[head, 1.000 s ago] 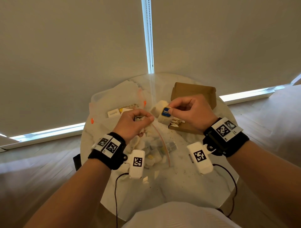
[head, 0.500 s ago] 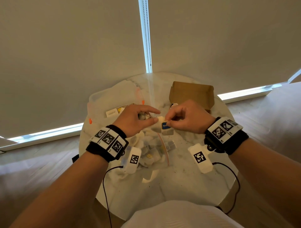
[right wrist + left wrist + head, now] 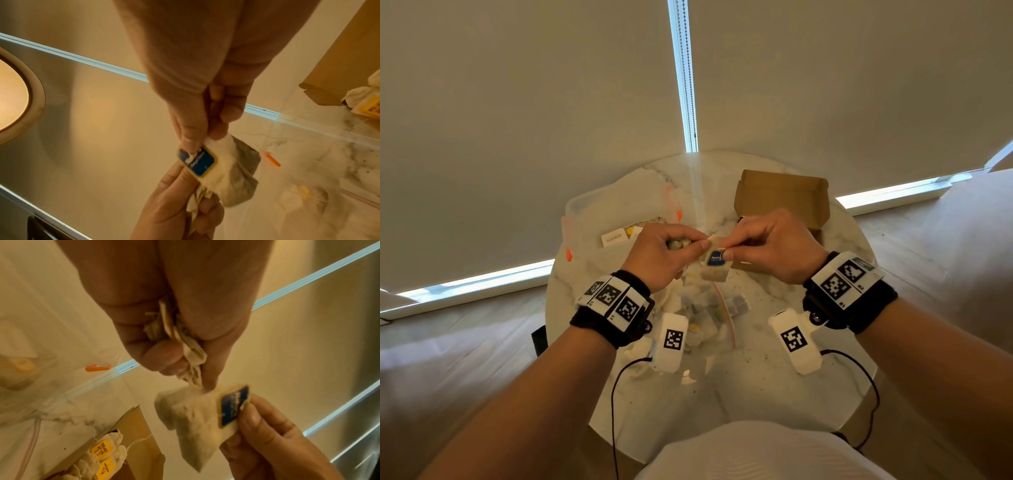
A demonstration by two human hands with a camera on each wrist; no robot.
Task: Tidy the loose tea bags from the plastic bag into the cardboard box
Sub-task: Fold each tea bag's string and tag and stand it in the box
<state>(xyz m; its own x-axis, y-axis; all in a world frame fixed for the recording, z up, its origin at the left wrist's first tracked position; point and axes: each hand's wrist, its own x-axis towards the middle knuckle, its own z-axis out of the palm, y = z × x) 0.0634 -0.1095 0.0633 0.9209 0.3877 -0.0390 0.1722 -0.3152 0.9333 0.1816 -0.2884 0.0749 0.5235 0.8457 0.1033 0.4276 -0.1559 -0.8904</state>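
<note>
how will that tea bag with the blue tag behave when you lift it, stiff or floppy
Probably floppy: the tea bag sags and creases below the right hand's grip on its blue tag. Likely very light, since a fingertip pinch carries it. Possibly fragile: its thin paper looks crumpled where the left hand pinches it.

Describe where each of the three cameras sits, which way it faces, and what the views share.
Head: worn high, looking down at the round table; both forearms, left hand and right hand show.
Left wrist: looks along the left hand at crumpled tea bags it grips.
Right wrist: looks along the right hand pinching the blue-tagged tea bag.
Shared: that tea bag, both hands, the cardboard box.
</note>
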